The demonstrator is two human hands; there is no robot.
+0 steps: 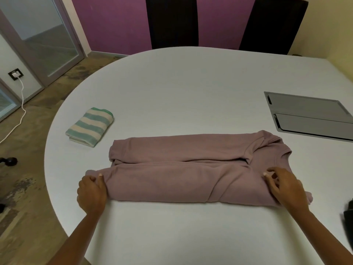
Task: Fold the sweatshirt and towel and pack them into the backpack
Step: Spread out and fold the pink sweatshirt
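A dusty pink sweatshirt (187, 169) lies on the white table (191, 92), folded lengthwise into a long band with its neck at the right. My left hand (91, 192) grips the band's left end. My right hand (286, 188) pinches the fabric near the collar at the right end. A green-and-cream striped towel (89, 126) rests folded into a small rectangle at the left, apart from the sweatshirt. At the right edge of the view a dark object (348, 217) shows only in part; I cannot tell whether it is the backpack.
A grey cable hatch (309, 115) with two lids is set into the table at the right. Two dark chairs (172, 22) stand behind the far table edge. On the floor at the left runs a white cable (21, 104) from a wall socket.
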